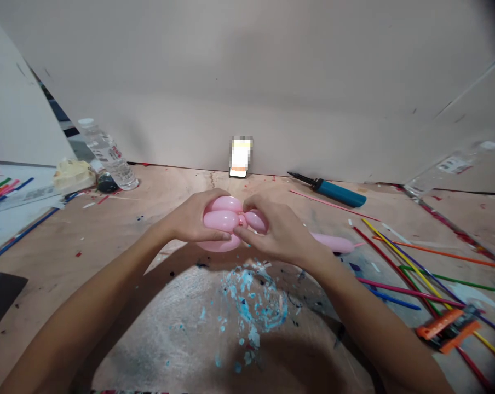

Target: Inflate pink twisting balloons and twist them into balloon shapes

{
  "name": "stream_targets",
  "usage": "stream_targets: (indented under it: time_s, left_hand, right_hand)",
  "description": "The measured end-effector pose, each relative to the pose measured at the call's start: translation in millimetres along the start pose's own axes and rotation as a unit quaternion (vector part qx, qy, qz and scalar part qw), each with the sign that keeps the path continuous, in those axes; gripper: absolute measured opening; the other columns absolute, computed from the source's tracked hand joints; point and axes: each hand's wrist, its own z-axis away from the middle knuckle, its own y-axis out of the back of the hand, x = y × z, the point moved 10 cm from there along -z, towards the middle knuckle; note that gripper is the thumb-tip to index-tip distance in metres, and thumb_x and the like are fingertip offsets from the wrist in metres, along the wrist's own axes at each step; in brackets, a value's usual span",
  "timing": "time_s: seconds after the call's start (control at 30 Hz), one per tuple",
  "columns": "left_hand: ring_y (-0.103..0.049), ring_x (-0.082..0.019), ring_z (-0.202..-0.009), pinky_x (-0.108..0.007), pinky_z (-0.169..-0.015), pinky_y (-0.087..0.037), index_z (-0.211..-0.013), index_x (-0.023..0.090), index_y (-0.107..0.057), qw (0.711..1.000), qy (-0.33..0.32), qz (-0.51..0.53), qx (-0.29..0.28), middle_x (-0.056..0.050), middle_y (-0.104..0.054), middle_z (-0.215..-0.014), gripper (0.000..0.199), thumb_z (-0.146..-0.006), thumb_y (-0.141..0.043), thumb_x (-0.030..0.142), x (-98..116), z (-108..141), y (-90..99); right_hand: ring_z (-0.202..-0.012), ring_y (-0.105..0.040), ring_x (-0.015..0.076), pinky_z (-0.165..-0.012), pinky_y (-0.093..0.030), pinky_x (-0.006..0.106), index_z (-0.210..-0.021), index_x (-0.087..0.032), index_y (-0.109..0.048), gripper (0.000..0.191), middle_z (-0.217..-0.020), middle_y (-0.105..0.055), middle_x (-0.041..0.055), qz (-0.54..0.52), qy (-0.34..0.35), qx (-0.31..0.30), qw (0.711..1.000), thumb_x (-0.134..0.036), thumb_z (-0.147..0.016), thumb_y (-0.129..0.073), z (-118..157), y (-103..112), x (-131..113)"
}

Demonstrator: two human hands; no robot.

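Note:
A pink balloon (222, 220), twisted into several rounded segments, is between my two hands above the middle of the table. My left hand (196, 216) wraps round the left side of the segments, thumb below and fingers behind. My right hand (278, 227) pinches the balloon near the central twist, with a small segment under its fingers. A long pink part of the balloon (335, 242) sticks out to the right behind my right hand and ends in a thin uninflated tip.
A phone (240, 158) leans on the back wall. Behind on the right lies a blue hand pump (340, 192). Uninflated balloons (412, 254) and an orange-black tool (450, 328) are at right. Bottles stand at left (110, 156) and right (450, 167). A dark object (1, 301) is at the left edge.

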Motion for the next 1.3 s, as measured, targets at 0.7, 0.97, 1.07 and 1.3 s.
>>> stream_targets:
  time_s: [0.7,0.97,1.07,1.3]
  left_hand:
    - [-0.060,-0.026,-0.098,-0.040,-0.085,-0.047,-0.116,0.019,-0.054,0.995,0.037,-0.063,0.070,-0.009,-0.063,-0.113,0.066,-0.063,-0.071,0.054,8.3,10.3,8.9]
    - [-0.060,-0.025,-0.097,-0.040,-0.084,-0.047,-0.117,0.018,-0.054,0.997,0.038,-0.049,0.041,-0.009,-0.063,-0.112,0.065,-0.064,-0.069,0.053,17.2,12.8,13.0]
    - [-0.060,-0.025,-0.097,-0.040,-0.084,-0.047,-0.118,0.019,-0.054,0.997,0.040,-0.051,0.034,-0.008,-0.063,-0.112,0.067,-0.063,-0.070,0.054,20.1,14.2,14.9]
    - [-0.061,-0.023,-0.091,-0.037,-0.076,-0.049,-0.116,0.020,-0.054,0.998,0.046,-0.047,0.019,-0.006,-0.064,-0.106,0.064,-0.064,-0.069,0.055,25.7,16.4,12.0]
  right_hand:
    - [-0.077,-0.061,0.0172,-0.069,-0.042,0.028,-0.099,-0.022,-0.062,0.020,-0.088,-0.068,0.0031,0.026,0.003,0.053,0.998,-0.037,-0.088,-0.055,11.1,9.1,-9.4]
    - [-0.084,-0.061,0.0206,-0.073,-0.041,0.032,-0.103,-0.019,-0.060,0.023,-0.095,-0.068,0.0053,0.071,-0.007,0.061,0.996,-0.032,-0.092,-0.044,10.8,13.1,-9.4]
    - [-0.081,-0.059,0.0205,-0.071,-0.040,0.032,-0.098,-0.017,-0.059,0.021,-0.091,-0.065,0.0062,0.098,0.010,0.068,0.993,-0.029,-0.092,-0.044,11.5,14.6,-14.0]
    - [-0.081,-0.058,0.0207,-0.072,-0.039,0.031,-0.095,-0.017,-0.056,0.014,-0.090,-0.064,0.0066,0.137,0.037,0.109,0.984,-0.028,-0.088,-0.052,13.4,20.2,-17.3]
